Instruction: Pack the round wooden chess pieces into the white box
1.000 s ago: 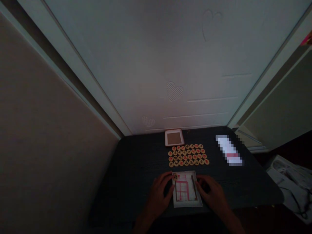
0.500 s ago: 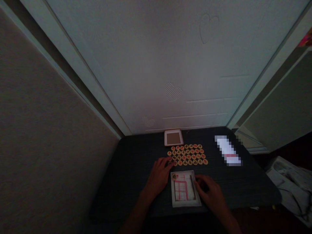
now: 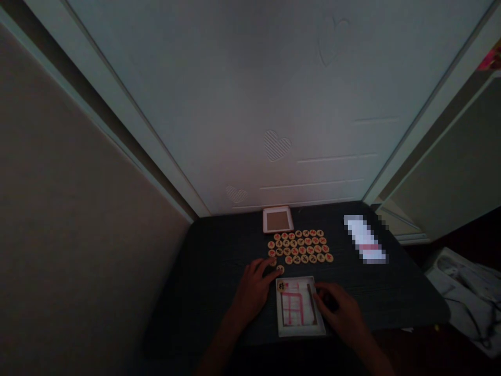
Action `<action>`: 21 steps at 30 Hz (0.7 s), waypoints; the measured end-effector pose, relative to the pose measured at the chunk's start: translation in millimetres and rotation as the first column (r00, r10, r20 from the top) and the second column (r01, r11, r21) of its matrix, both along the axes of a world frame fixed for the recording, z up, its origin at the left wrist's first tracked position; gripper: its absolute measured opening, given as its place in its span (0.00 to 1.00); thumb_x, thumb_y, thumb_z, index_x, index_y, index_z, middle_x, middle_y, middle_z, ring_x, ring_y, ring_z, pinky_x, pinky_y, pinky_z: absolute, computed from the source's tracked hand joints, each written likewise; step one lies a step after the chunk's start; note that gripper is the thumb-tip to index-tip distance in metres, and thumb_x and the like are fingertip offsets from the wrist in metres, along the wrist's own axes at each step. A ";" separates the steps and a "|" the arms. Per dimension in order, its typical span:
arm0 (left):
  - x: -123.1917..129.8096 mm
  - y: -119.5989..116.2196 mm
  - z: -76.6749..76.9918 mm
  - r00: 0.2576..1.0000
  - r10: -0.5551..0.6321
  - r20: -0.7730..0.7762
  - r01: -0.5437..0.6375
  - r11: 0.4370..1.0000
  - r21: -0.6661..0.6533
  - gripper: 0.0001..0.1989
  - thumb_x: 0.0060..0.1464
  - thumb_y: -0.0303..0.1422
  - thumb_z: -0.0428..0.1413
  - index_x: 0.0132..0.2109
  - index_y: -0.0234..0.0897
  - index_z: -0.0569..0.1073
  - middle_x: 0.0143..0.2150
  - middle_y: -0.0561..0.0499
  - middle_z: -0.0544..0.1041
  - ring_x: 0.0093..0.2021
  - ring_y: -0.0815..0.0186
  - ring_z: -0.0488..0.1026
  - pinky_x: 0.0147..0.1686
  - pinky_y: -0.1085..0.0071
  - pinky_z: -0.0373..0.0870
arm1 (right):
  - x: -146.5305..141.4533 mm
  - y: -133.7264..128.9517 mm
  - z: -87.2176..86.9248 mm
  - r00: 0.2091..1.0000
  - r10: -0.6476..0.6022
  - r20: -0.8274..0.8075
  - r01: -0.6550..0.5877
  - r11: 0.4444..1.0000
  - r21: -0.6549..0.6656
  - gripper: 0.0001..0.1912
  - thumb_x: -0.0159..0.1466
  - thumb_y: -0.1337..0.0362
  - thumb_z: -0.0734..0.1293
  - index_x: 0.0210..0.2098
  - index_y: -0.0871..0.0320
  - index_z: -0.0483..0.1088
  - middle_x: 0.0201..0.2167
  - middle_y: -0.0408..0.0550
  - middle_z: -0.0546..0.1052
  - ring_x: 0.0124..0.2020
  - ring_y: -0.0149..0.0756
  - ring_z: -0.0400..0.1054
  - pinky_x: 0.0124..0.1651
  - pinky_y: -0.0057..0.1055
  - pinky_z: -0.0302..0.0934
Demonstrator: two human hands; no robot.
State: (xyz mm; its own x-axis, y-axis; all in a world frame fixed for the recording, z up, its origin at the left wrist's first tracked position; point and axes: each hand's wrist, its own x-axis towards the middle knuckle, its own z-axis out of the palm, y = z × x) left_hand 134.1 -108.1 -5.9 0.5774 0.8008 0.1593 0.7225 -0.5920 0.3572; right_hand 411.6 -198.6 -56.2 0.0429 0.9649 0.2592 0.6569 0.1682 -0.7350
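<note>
Rows of round xiangqi pieces (image 3: 301, 242) with red or black characters lie on the dark table. My left hand (image 3: 255, 284) is at the near left corner of the rows, its fingertips on a round piece (image 3: 280, 269) just in front of the rows; another piece is partly under its fingers. Nearer stands a square white tray (image 3: 278, 313) with a pink-lined sheet inside and one piece (image 3: 281, 286) in its far left corner. My right hand (image 3: 332, 302) pinches the tray's right edge.
Behind the rows, a shallow box lid (image 3: 277, 220) touches the white panel (image 3: 242, 104). A pixelated white item (image 3: 365, 240) lies on the table (image 3: 219, 240) at right. Cables and a white item (image 3: 462, 287) are beyond the right edge.
My left hand has drawn a piece out of the nearest row toward the tray, leaving a gap there. My right hand stays at the tray's edge.
</note>
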 end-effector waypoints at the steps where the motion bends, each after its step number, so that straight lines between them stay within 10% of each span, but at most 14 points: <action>1: -2.0 -1.6 -0.7 1.000 -0.002 0.010 0.002 1.000 0.003 0.30 0.60 0.18 0.52 0.62 0.56 0.72 0.68 0.52 0.67 0.64 0.52 0.62 0.60 0.46 0.66 | -0.1 0.3 0.9 1.000 -0.001 -0.004 0.001 1.000 0.004 0.16 0.68 0.50 0.66 0.48 0.51 0.76 0.36 0.47 0.81 0.35 0.39 0.77 0.40 0.33 0.73; 21: -10.5 -6.7 -6.0 0.992 0.080 0.099 -0.079 0.997 -0.012 0.15 0.66 0.33 0.55 0.58 0.49 0.75 0.53 0.48 0.74 0.53 0.55 0.71 0.54 0.54 0.69 | -3.0 4.3 2.8 1.000 -0.021 -0.005 0.021 1.000 0.001 0.17 0.70 0.51 0.63 0.49 0.53 0.75 0.33 0.48 0.80 0.32 0.37 0.75 0.37 0.31 0.72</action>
